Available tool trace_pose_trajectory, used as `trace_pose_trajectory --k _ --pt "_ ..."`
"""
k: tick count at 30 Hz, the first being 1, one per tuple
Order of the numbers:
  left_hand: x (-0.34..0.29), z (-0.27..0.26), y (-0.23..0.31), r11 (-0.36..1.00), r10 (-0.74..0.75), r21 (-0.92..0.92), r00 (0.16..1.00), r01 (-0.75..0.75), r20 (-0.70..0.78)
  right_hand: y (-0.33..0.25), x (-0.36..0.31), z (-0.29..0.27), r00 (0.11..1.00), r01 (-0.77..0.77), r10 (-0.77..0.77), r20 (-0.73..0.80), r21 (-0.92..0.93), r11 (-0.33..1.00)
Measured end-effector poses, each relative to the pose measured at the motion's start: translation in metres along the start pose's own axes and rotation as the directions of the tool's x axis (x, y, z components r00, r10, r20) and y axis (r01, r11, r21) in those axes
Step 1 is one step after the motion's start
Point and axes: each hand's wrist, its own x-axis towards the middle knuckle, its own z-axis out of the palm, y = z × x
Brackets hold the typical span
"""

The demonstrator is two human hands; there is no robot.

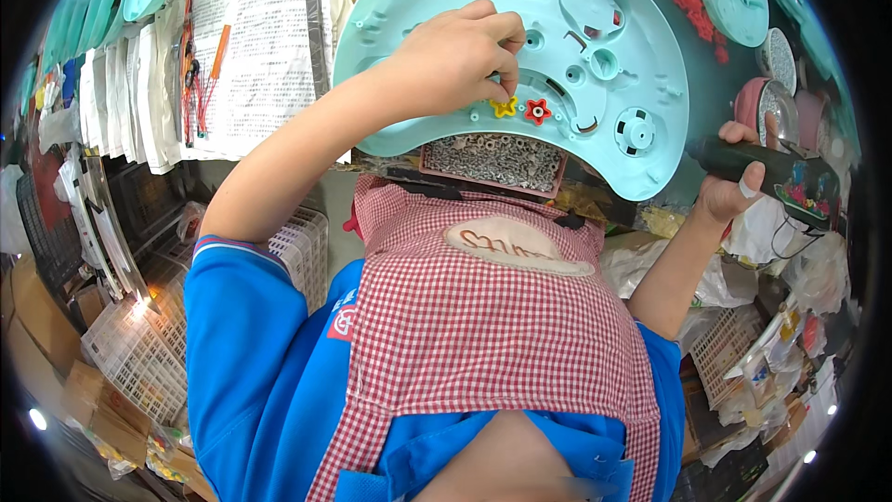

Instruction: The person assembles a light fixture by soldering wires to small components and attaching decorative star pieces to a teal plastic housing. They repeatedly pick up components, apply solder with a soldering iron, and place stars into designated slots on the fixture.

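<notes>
Left hand (465,54): curled above the teal shell (641,74), with fingertips at the yellow gear (504,108); cannot tell if pinching it or not.
Right hand (729,181): closed around the dark tool (780,169), right of the shell.
Yellow gear: on the shell, just beside the red gear (531,115).

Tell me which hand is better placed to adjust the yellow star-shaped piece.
Likely the left hand: it reaches right to the yellow star-shaped piece, whereas the right hand is off to the side, holding a dark tool.
</notes>
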Motion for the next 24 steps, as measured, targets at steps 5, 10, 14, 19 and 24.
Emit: trace_pose_trajectory --k 5,10,14,19,24 --pt "-0.002 0.007 0.003 0.997 0.038 0.063 0.999 -0.037 -0.009 0.002 0.0 -0.002 0.999 -0.011 0.011 0.031 -0.004 1.0" --pt "0.0 0.01 0.005 0.991 0.011 0.133 1.0 -0.009 -0.013 0.002 -0.001 -0.001 0.999 -0.013 0.014 0.043 -0.01 1.0" --pt "0.0 0.009 0.005 0.989 0.016 0.147 1.0 -0.016 0.003 0.004 -0.001 -0.004 0.999 -0.009 0.009 0.044 -0.014 1.0" --pt "0.001 0.006 0.008 0.988 0.021 0.154 1.0 -0.021 0.002 0.0 0.0 0.003 1.0 0.011 -0.011 -0.016 -0.006 1.0" --pt "-0.002 0.005 0.007 0.987 0.021 0.157 0.999 -0.015 -0.034 0.007 -0.001 0.004 1.0 0.028 -0.028 0.0 -0.028 0.999"
